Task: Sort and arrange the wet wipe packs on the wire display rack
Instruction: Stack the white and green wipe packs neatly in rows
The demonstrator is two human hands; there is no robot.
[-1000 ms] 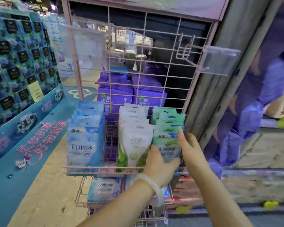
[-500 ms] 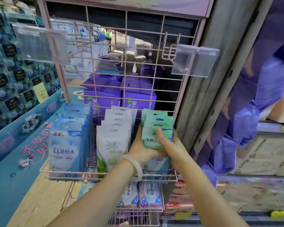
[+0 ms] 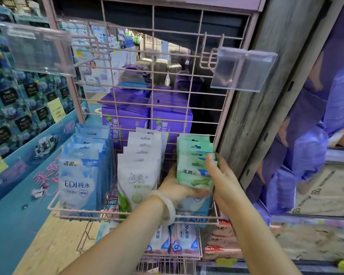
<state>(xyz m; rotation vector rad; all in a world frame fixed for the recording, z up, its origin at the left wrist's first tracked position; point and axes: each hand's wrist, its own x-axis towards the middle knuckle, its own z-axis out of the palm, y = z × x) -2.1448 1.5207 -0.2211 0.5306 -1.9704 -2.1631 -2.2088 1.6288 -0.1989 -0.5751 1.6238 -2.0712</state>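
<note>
A pink wire display rack (image 3: 131,212) holds three rows of wet wipe packs in its upper basket. Blue packs (image 3: 78,180) stand at the left, white and green packs (image 3: 137,181) in the middle. At the right, a stack of green packs (image 3: 194,165) is lifted above a blue pack (image 3: 195,204) lying in the basket. My left hand (image 3: 177,187), with a pale bangle on its wrist, cups the green stack from below and from the left. My right hand (image 3: 221,179) presses against the stack's right side with the fingers on its front.
A lower basket holds pink and blue packs (image 3: 179,239). Two clear plastic label holders (image 3: 242,69) stick out from the rack's upper wires. Purple boxes (image 3: 147,120) stand behind the mesh. A grey wooden post (image 3: 266,86) borders the rack at the right.
The green stack has stayed between both hands and shifted slightly lower toward the basket. The view has moved closer to the rack.
</note>
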